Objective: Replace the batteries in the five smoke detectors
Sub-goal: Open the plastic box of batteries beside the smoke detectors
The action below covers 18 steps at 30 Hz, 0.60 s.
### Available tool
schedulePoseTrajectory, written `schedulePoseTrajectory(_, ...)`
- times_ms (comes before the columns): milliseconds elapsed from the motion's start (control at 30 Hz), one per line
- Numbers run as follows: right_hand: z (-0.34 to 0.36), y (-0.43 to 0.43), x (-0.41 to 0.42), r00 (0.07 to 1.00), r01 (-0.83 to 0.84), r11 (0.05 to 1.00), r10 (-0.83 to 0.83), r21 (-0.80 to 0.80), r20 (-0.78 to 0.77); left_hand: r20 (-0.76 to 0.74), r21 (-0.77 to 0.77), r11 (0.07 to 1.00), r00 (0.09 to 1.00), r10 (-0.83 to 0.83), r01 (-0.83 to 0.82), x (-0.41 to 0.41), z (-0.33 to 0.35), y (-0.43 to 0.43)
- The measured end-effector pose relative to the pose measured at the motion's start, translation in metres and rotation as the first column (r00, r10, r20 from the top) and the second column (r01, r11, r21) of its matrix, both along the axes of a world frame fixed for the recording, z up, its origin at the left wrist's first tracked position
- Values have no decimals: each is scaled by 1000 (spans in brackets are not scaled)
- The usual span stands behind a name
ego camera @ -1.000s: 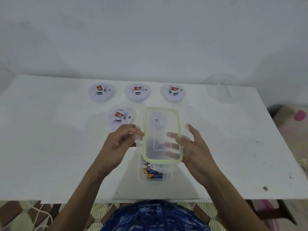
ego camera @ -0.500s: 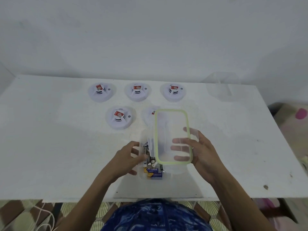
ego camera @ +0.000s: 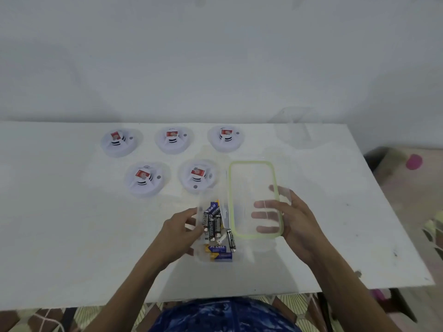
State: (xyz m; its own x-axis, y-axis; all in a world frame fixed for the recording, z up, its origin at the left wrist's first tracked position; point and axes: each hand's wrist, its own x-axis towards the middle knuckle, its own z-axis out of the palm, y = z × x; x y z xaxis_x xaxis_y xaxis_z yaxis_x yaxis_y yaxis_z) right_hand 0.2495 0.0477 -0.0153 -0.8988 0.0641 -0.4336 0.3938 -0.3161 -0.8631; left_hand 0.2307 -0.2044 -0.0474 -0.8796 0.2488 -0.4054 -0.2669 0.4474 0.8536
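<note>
Several white smoke detectors lie on the white table [ego camera: 60,224], three in a back row [ego camera: 119,141] [ego camera: 173,138] [ego camera: 226,137] and two in front [ego camera: 143,179] [ego camera: 197,175], each showing a red-labelled battery on top. A clear plastic box [ego camera: 217,232] with several batteries stands near the front edge. My left hand [ego camera: 178,232] grips the box's left wall. My right hand [ego camera: 293,220] holds the clear lid with a green rim [ego camera: 254,200] to the right of the box, fingers underneath it.
A second clear container [ego camera: 296,127] stands at the table's back right by the wall. The table's right edge drops off to a patterned cloth with a pink spot [ego camera: 413,161].
My right hand has carried the lid off the box and to the right, uncovering the batteries and the fifth detector. My left hand dropped from the lid's edge to the box's left wall.
</note>
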Motion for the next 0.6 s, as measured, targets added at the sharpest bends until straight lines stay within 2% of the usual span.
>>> schedulePoseTrajectory(200, 17, 84, -11, 996, 81, 996, -80, 36, -33, -55, 54, 998, 998, -23, 26, -29, 16, 81)
schedulePoseTrajectory(400, 16, 121, -31, 989, 145, 987, -142, 71, -43, -44, 85, 996, 998, 43, -39, -60, 12, 105)
schedulePoseTrajectory(600, 25, 200, -82, 967, 219, 971, -204, 93, -151, -46, 88, 989, 991, 125, -121, -116, 7, 162)
